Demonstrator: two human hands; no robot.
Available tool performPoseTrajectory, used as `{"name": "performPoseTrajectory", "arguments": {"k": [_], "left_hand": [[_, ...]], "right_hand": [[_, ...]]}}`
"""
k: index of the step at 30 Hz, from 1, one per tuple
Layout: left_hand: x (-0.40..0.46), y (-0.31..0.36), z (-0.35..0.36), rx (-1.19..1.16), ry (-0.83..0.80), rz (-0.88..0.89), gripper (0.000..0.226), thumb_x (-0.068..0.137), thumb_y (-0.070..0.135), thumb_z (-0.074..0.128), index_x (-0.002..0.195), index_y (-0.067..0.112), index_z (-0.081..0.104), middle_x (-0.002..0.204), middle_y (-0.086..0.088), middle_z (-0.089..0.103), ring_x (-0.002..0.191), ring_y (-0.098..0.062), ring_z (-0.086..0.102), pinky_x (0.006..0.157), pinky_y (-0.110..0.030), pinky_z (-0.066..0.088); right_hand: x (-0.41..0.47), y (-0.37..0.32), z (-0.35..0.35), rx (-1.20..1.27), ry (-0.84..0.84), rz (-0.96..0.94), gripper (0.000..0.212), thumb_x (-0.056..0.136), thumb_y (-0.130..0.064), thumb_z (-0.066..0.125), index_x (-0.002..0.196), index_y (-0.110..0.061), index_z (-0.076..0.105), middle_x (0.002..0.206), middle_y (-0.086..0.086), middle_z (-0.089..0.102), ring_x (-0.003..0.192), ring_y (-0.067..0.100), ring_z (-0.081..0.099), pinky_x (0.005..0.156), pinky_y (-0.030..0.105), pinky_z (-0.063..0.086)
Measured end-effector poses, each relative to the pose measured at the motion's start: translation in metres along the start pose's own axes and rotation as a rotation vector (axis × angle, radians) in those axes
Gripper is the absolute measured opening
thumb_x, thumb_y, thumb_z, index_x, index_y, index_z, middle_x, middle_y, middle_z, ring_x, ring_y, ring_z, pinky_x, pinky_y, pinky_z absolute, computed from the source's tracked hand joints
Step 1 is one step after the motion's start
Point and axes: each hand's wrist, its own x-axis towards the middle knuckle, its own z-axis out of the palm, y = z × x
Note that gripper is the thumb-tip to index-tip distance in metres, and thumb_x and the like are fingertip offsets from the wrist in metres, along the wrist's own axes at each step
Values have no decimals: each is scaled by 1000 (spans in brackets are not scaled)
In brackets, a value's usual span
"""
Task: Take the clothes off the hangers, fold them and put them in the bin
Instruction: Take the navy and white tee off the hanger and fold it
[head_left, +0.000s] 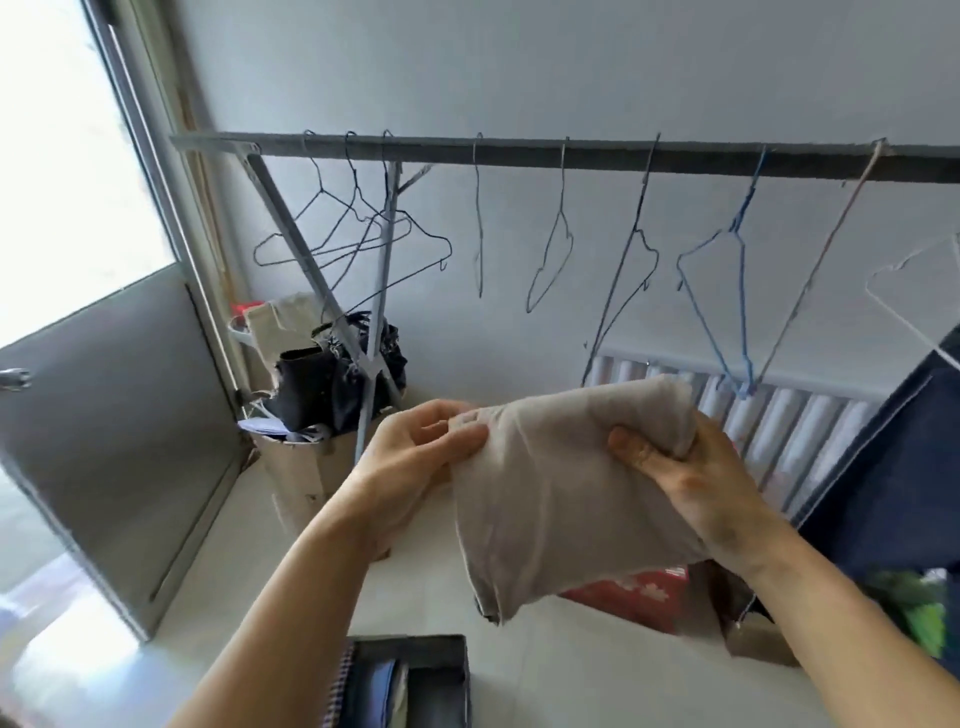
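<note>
A folded beige garment (561, 493) hangs in the air in front of me, held at both upper corners. My left hand (415, 447) pinches its left corner and my right hand (691, 478) grips its right corner, thumb on the front. Above it a grey rail (519, 153) carries several bare wire hangers (553, 260), among them a blue one (727, 296). A dark garment (893, 467) hangs at the far right on a white hanger (904, 306). The grey bin (441, 675) stands on the floor below my left arm, with folded clothes inside.
A cardboard box (306, 467) with black bags (332, 379) stands by the rack's leg. A grey door (114, 441) is open at the left. A white radiator (810, 426) lines the far wall. A red item (634, 597) lies on the floor under the garment.
</note>
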Motion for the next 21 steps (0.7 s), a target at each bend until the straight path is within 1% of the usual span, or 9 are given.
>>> {"name": "performPoseTrajectory", "arguments": {"k": [3, 6, 8, 11, 13, 15, 17, 19, 21], "left_hand": [[-6, 9, -38, -42, 177, 95, 5, 86, 15, 67, 87, 11, 69, 71, 3, 64, 64, -8, 58, 59, -16, 49], [-5, 12, -80, -268, 307, 86, 6, 77, 25, 69, 75, 19, 68, 67, 3, 59, 60, -10, 53, 55, -21, 48], [-4, 10, -111, -365, 349, -20, 19, 76, 35, 71, 81, 17, 71, 76, -2, 65, 69, -17, 59, 66, -29, 54], [-17, 5, -156, -321, 199, -255, 58, 68, 59, 66, 96, 10, 78, 102, -17, 73, 91, -29, 70, 89, -43, 56], [-26, 0, -181, -196, 145, -271, 52, 66, 51, 77, 92, 7, 78, 100, -19, 74, 87, -28, 71, 83, -41, 58], [-29, -6, -208, -100, 247, -231, 45, 68, 34, 84, 96, 0, 73, 97, -20, 74, 83, -27, 72, 75, -36, 61], [-29, -14, -234, -91, 340, -216, 38, 71, 24, 81, 95, -3, 71, 92, -19, 74, 80, -26, 73, 68, -32, 60], [-28, -22, -252, -95, 412, -216, 35, 70, 20, 82, 95, -3, 70, 91, -18, 75, 80, -26, 74, 66, -31, 59], [-26, -36, -271, -94, 514, -212, 34, 72, 15, 83, 98, -2, 69, 88, -15, 76, 78, -24, 75, 62, -29, 59]], "right_hand": [[13, -6, 52, 72, -41, 50, 29, 71, -39, 70, 96, -25, 70, 85, -15, 75, 80, 1, 69, 68, 14, 51], [27, -11, 107, 169, -63, 101, 33, 70, -44, 69, 97, -24, 71, 89, -7, 76, 84, 12, 71, 75, 32, 53], [37, -13, 146, 191, -81, 130, 39, 70, -48, 69, 97, -21, 72, 89, -3, 76, 86, 16, 72, 74, 34, 53], [55, -12, 200, 216, -88, 193, 50, 69, -60, 72, 95, -17, 74, 88, 0, 77, 86, 19, 73, 79, 39, 54], [63, -9, 229, 206, -133, 262, 62, 67, -69, 71, 101, -17, 73, 90, 1, 77, 89, 23, 73, 81, 40, 55], [70, -3, 260, 289, -188, 347, 52, 77, -56, 66, 101, -11, 72, 87, 6, 77, 83, 24, 74, 70, 34, 57], [73, 4, 290, 313, -236, 409, 42, 86, -45, 63, 98, -6, 71, 79, 4, 77, 73, 15, 74, 61, 26, 58], [77, 14, 315, 269, -239, 429, 35, 87, -43, 64, 94, -9, 69, 64, -8, 73, 61, 0, 69, 54, 14, 52], [83, 30, 339, 243, -293, 462, 49, 76, -54, 70, 104, -14, 68, 75, -9, 76, 76, 2, 71, 69, 19, 56]]}}
